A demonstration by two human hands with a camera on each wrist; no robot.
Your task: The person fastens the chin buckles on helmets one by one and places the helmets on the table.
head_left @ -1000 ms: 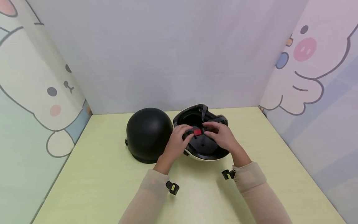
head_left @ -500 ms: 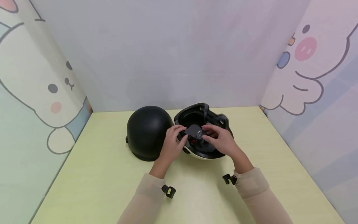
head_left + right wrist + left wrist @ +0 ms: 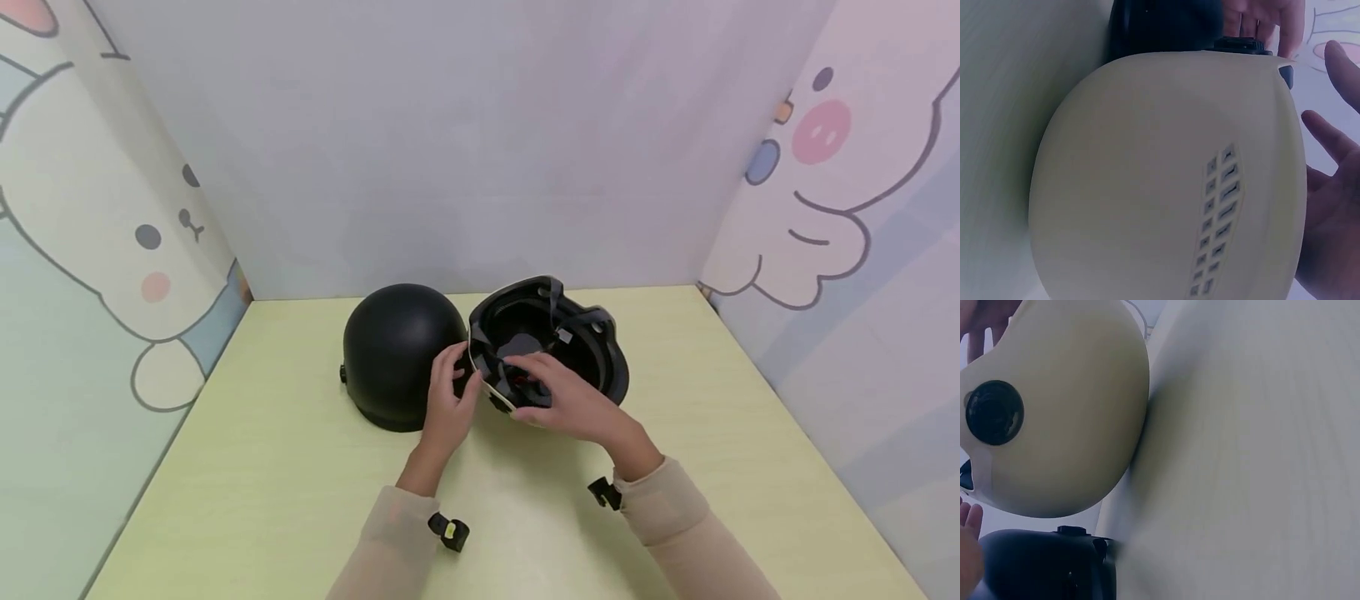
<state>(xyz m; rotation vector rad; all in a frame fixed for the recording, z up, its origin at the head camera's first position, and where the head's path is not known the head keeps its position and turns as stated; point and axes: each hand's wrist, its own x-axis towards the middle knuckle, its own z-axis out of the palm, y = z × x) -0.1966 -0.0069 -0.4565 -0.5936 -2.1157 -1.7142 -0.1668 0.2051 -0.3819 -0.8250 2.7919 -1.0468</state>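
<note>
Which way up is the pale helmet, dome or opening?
Opening up: the head view looks into the black lining of the pale helmet, and the left wrist view shows its rounded shell toward the table.

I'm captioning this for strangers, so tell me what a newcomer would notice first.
Probably the black helmet, dome up on the table, and the pale helmet beside it, tipped so its dark inside shows. Next, the big cartoons: a round-cheeked one on the left wall, a pink-snouted one on the right.
</note>
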